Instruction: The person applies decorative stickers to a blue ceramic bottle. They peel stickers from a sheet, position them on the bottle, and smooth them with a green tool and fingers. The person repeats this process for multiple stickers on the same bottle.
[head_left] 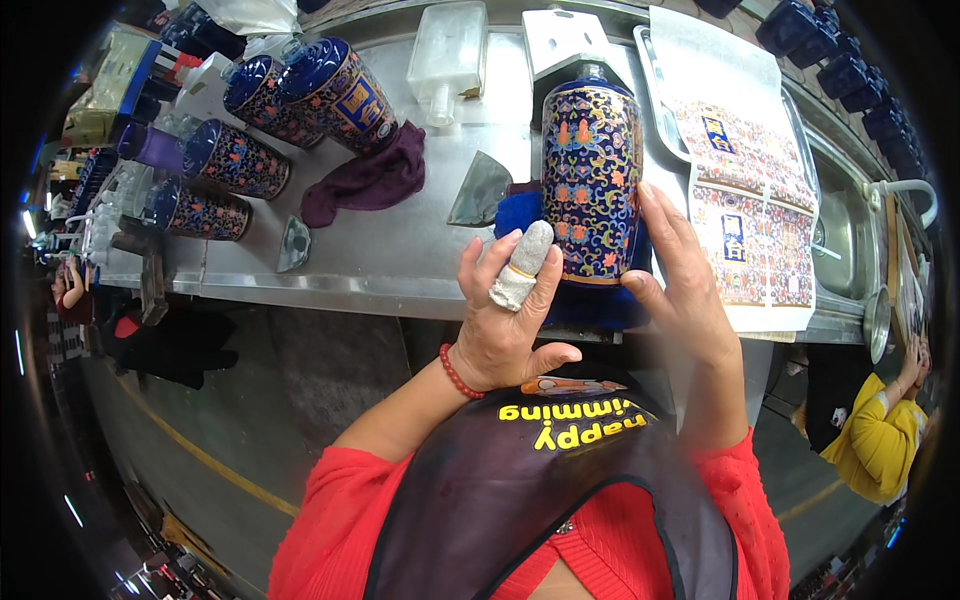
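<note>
A dark blue bottle (591, 180) covered in a colourful floral pattern lies in front of me, its clear neck pointing away. My right hand (688, 275) rests along the bottle's right side, fingers stretched out and the thumb by its lower edge. Close to the bottle's lower left is my left hand (508, 330), its fingers apart and nothing in the palm. A grey cloth finger cover (527, 262), tied with a yellow band, sits on one of its fingers. A blue cloth or sponge (518, 214) shows left of the bottle, partly hidden.
Several patterned blue bottles (240, 160) stand at the left beside a purple cloth (370, 180). Scraper-like plates (482, 190) lie on the metal table (350, 250). Printed pattern sheets (752, 210) lie on the right, before a sink (845, 230). A person in yellow (880, 435) is far right.
</note>
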